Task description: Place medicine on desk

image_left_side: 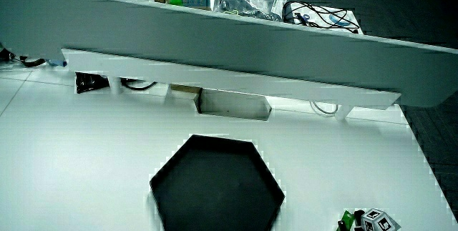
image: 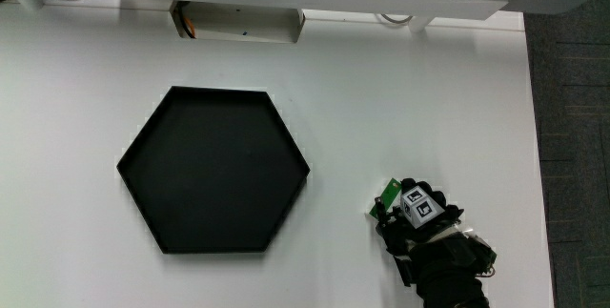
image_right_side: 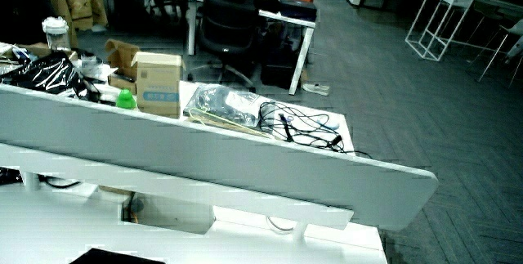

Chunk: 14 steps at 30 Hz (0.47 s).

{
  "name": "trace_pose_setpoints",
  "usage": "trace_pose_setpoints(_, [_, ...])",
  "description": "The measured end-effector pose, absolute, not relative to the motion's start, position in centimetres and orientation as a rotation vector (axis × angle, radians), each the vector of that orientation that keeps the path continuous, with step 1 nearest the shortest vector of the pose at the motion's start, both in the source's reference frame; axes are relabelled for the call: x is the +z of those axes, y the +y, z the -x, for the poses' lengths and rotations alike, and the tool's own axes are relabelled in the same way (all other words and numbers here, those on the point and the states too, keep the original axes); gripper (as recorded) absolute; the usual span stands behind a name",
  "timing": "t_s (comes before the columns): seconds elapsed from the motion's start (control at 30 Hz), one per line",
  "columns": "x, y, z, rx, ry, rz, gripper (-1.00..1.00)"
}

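One small green item, the medicine, shows as a flat packet-like piece with a bright green face and a darker edge; only part of it is visible, sticking out from under the fingertips of the hand on the side toward the black tray. Any print or label on it is too small to make out. It sits low over the white table, close to the table's edge nearest the person, and whether it rests on the surface or is lifted just off it cannot be told.

The hand wears a black glove with a patterned cube on its back, and its fingers are curled down around the green packet, closed on it rather than spread. The forearm runs from the hand toward the person.

Beside the hand, apart from it, lies a black hexagonal tray with a low rim, flat on the table. In a side view the medicine and the cube appear nearer to the person than the tray. A low grey partition runs along the table's edge farthest from the person; in a side view it has boxes and cables past it.
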State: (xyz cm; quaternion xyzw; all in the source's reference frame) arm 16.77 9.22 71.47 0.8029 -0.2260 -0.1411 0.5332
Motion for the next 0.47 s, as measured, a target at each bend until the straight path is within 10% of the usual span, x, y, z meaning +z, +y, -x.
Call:
trace_pose_setpoints(0.3, [71.1, 9.8, -17.9, -0.227, -0.549, -1.913, -1.00])
trace_pose_setpoints(0.47, [69.3, 10.0, -19.0, -0.220, -0.560, -2.078, -1.00])
